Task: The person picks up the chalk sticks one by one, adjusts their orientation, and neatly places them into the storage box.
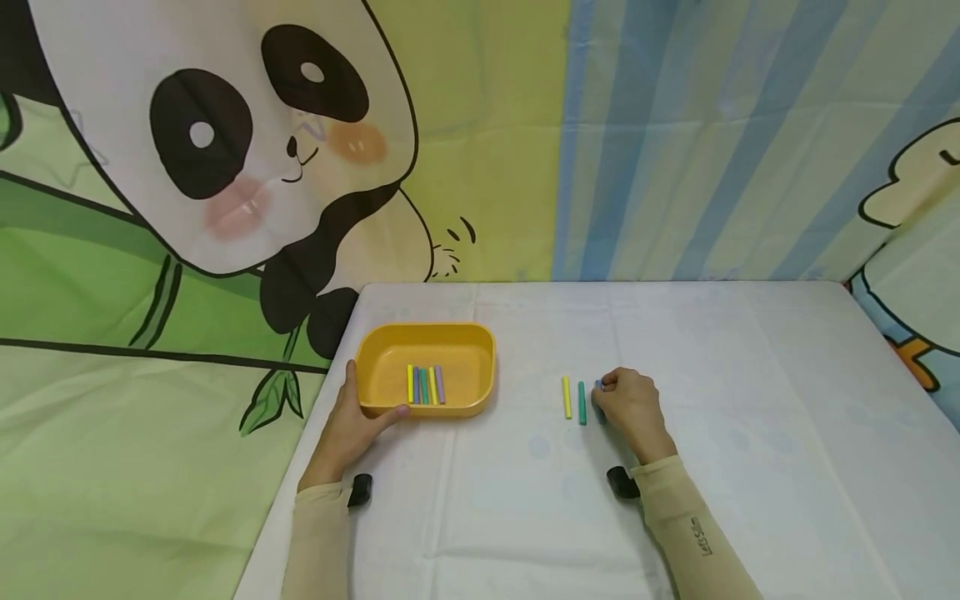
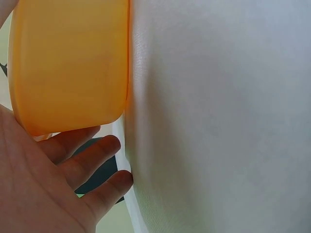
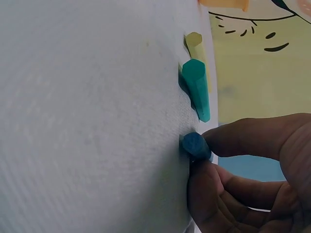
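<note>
My left hand point(image 1: 348, 429) holds a yellow-orange plastic tray point(image 1: 390, 354) at its near left corner, thumb on the front rim and fingers along the left side. In the left wrist view, the fingers point(image 2: 92, 158) spread below the tray's wall point(image 2: 73, 63). Several coloured sticks point(image 1: 424, 386) lie side by side inside it. To the right, my right hand point(image 1: 633, 408) pinches a blue crayon-like stick point(image 3: 195, 146) between thumb and finger, low at the cloth. A green six-sided stick point(image 1: 582, 403) and a yellow stick point(image 1: 567, 397) lie to its left.
A white cloth point(image 1: 517, 517) covers the table. Behind it hangs a curtain point(image 1: 480, 167) with a printed panda and blue stripes. Green printed fabric point(image 1: 150, 467) lies beyond the table's left edge. A black wrist device point(image 1: 622, 483) sits at the right cuff.
</note>
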A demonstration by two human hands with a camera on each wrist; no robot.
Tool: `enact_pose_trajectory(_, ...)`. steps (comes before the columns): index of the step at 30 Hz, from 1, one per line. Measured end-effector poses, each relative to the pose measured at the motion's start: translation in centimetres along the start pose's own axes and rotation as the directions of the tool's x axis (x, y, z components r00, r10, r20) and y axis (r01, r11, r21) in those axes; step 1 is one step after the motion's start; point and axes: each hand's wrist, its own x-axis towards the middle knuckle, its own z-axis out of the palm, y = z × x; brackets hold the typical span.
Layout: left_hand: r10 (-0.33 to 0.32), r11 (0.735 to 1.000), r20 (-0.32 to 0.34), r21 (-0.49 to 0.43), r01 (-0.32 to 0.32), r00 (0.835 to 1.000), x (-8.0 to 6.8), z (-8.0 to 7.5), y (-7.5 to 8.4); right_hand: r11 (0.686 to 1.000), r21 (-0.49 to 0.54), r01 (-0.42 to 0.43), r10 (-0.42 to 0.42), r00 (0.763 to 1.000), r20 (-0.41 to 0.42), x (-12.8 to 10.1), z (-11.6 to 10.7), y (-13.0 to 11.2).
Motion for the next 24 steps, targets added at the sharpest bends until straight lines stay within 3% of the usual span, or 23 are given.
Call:
enact_pose_trajectory(15,0.015,1.0,-0.006,0.006,-0.015,1.0,0.0,0.0,-0.1,0.999,0.026,0.02,-0.02,1.0,-0.006,0.1,-0.3,0.0)
enact_pose_trajectory(24,0.03,0.999,-0.014,0.027,-0.03,0.999,0.0,0.0,-0.3,0.997,0.068,-0.024,0.024,1.0,0.009,0.2,-0.6,-0.8)
